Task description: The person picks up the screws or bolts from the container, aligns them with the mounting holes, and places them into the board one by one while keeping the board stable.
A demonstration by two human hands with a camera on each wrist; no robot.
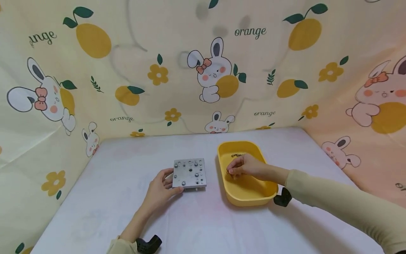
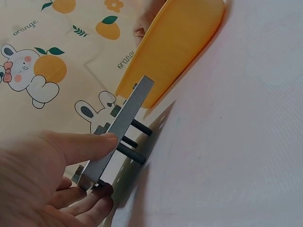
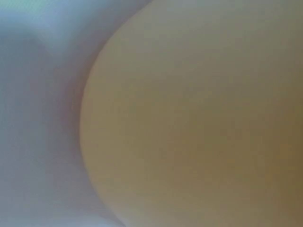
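Note:
My left hand (image 1: 161,188) grips the left edge of a square metal plate (image 1: 185,173), with the thumb along its near edge. Bolts stand in several of the plate's holes. In the left wrist view the plate (image 2: 120,127) is raised off the table and threaded bolt shanks (image 2: 142,126) stick out below it. Inside a yellow plastic tray (image 1: 250,203), my right hand (image 1: 245,165) reaches down with thumb and fingers bent together. Whether anything is between those fingertips is too small to tell. Behind that hand lie small dark metal pieces (image 1: 236,155).
A white cloth covers the table (image 1: 127,158). Behind it and at both sides hangs a printed curtain (image 1: 177,77) with rabbits and oranges. The tray wall blurs across most of the right wrist view. Each wrist wears a black camera mount (image 1: 149,244).

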